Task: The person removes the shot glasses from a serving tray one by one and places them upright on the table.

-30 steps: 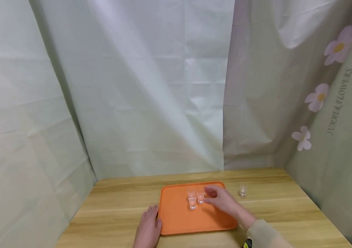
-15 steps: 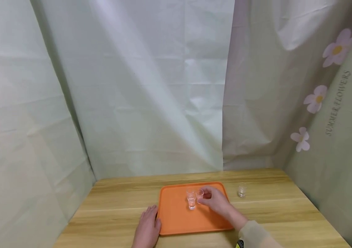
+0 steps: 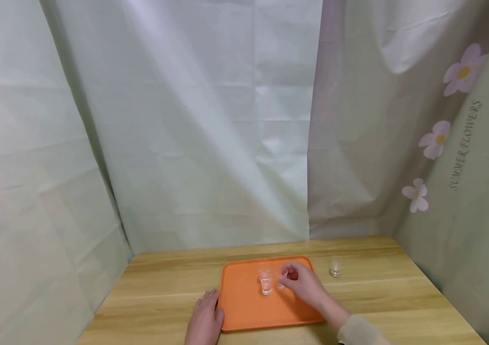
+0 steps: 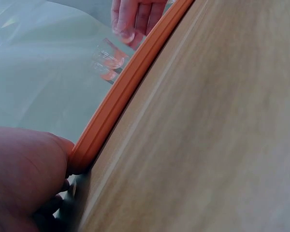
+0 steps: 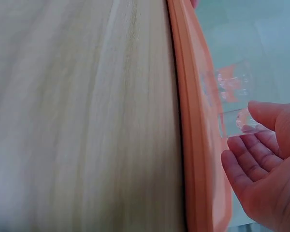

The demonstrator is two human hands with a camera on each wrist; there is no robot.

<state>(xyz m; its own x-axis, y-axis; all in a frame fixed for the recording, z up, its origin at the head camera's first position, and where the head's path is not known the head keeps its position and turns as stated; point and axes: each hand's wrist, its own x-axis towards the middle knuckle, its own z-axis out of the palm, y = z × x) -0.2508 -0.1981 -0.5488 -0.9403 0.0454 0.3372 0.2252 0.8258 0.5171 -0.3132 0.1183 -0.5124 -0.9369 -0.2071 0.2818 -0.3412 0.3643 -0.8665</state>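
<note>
My right hand (image 3: 306,285) pinches a small clear shot glass (image 3: 282,272) between thumb and fingers over the right half of an orange tray (image 3: 244,311). In the right wrist view, this glass (image 5: 234,121) shows between the thumb and the curved fingers. Just left of it, two more clear shot glasses (image 3: 266,286) stand close together on the tray, one in front of the other. My left hand (image 3: 204,318) lies at the tray's left edge with its fingers extended. The left wrist view shows the left hand (image 4: 26,169) against the tray's corner.
Another shot glass (image 3: 335,266) stands on the wooden table (image 3: 378,287), to the right of the tray. Pale green curtains (image 3: 210,143) with printed flowers on the right side enclose the table at the back and sides.
My right hand closed its fingers around the shot glass and shifted it slightly right, widening the gap to the other two. The left hand stays at the tray's edge.
</note>
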